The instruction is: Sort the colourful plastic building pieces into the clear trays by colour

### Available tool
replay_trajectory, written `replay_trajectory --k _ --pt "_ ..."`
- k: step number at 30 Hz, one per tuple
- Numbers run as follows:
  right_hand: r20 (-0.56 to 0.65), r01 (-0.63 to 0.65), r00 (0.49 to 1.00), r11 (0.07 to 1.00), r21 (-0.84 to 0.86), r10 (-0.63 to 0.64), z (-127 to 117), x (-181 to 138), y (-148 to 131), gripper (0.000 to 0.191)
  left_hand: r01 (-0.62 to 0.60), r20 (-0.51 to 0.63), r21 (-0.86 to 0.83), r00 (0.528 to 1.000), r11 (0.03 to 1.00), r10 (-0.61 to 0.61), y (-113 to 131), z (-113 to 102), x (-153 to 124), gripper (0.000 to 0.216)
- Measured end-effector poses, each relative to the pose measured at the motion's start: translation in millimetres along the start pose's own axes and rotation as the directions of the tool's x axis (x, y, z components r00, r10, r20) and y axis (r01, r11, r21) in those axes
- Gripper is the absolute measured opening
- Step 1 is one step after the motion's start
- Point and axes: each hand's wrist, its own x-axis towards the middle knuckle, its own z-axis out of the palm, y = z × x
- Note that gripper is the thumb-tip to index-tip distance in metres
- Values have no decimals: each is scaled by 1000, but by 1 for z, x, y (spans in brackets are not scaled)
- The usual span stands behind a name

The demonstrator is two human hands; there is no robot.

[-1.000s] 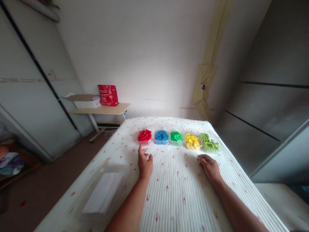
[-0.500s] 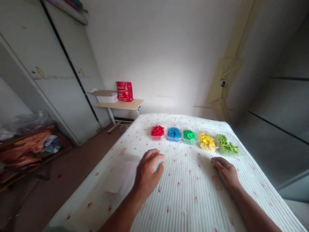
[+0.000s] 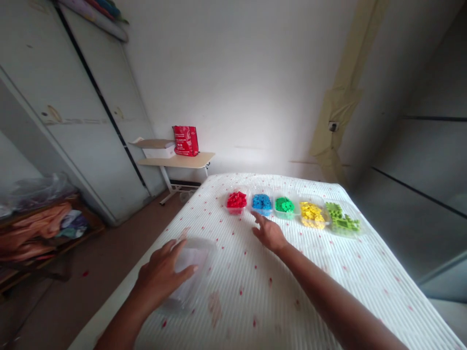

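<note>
My left hand (image 3: 166, 270) hovers at the near left with thumb and fingers spread, holding nothing. Partly under it lies a clear plastic tray (image 3: 204, 257) with something pale inside that I cannot make out. Just in front of the blue pieces (image 3: 261, 201), my right hand (image 3: 268, 231) reaches out, index finger extended and thumb apart, with nothing visible in it. Red pieces (image 3: 237, 199) fill a clear tub to the left of the blue ones. Further right stand tubs of green pieces (image 3: 284, 204), yellow pieces (image 3: 312, 212) and light-green block-like pieces (image 3: 342, 217).
A white ribbed cloth with red dots covers the table (image 3: 233, 306). Beyond its far left corner stands a small side table (image 3: 178, 161) bearing a white box (image 3: 158, 149) and a red bag (image 3: 186, 141). Wardrobes (image 3: 83, 121) rise at the left.
My left hand has moved left, over the clear tray. My right hand has swung left and forward from below the yellow pieces to the blue tub, its fingers now extended.
</note>
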Motion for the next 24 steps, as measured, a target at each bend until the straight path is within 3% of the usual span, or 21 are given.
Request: replay_trajectory --k 6,12,18,24 --pt "-22 37 999 995 90 -35 13 13 -21 52 38 107 80 993 996 -47 9 30 -16 87" --pt "-73 41 997 986 163 -29 13 3 -29 34 14 104 57 994 998 -20 12 49 -21 89" --pt "-43 0 999 996 85 4 11 -6 -30 26 31 78 -7 996 1000 -30 11 41 -19 77" --pt "-12 36 999 961 -274 -41 -4 -73 -17 21 7 29 -58 1000 998 -6 12 34 -19 68"
